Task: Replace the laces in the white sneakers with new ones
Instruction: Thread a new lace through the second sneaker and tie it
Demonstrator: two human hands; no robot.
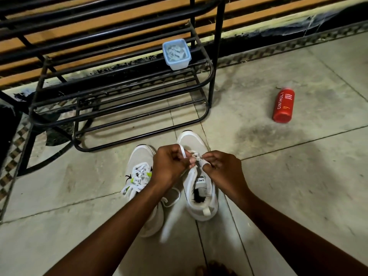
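Note:
Two white sneakers stand side by side on the tiled floor, toes pointing away from me. The left sneaker (139, 172) is laced, with loose white lace ends spilling to its sides. Over the right sneaker (201, 198) both my hands work a white lace (183, 152). My left hand (169, 166) grips a loop of the lace that arches above its knuckles. My right hand (221, 168) pinches the lace near a small knot (196, 156) above the eyelets. A blurred lace end (169, 222) hangs down between the shoes.
A black metal shoe rack (123, 92) stands just beyond the sneakers. On its top shelf sits a pale blue plastic box (176, 54) holding white laces. A red body wash bottle (283, 105) lies on the floor to the right. A wall runs along the back.

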